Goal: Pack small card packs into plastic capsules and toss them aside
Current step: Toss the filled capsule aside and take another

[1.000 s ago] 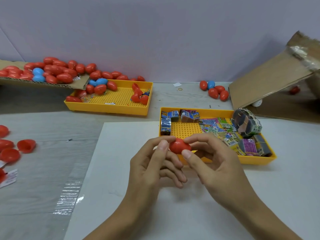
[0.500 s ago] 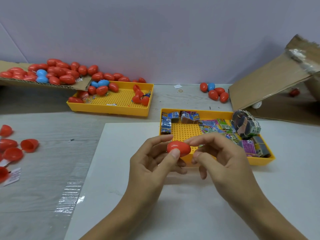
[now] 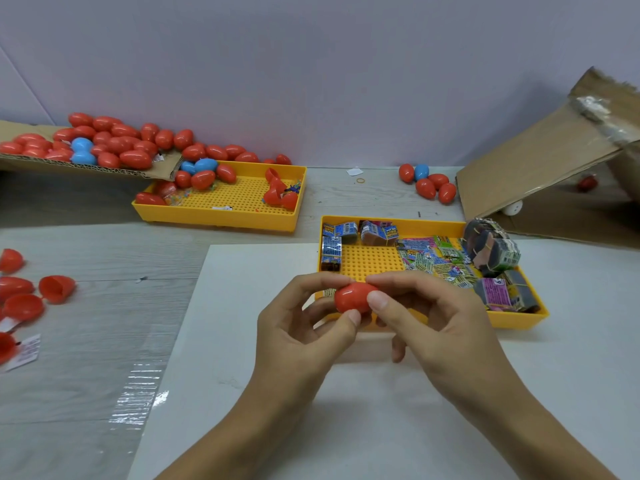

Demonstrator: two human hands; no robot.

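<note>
A red egg-shaped capsule (image 3: 352, 298) is pinched between both hands just in front of the near yellow tray (image 3: 516, 320). My left hand (image 3: 301, 327) holds its left end with thumb and fingertips. My right hand (image 3: 436, 323) grips its right end, thumb on the front. The capsule looks closed; what is inside is hidden. Small colourful card packs (image 3: 436, 261) lie loose and in banded bundles in that tray.
A second yellow tray (image 3: 221, 216) at the back holds capsules and halves. A cardboard flap (image 3: 86, 166) carries several red and blue capsules. Open red halves (image 3: 55, 289) lie at the left. A few capsules (image 3: 429, 183) sit beside a tilted cardboard box (image 3: 540, 161).
The capsule has turned between my fingers and my right thumb now presses its front. Both hands stay at about the same place over the white sheet.
</note>
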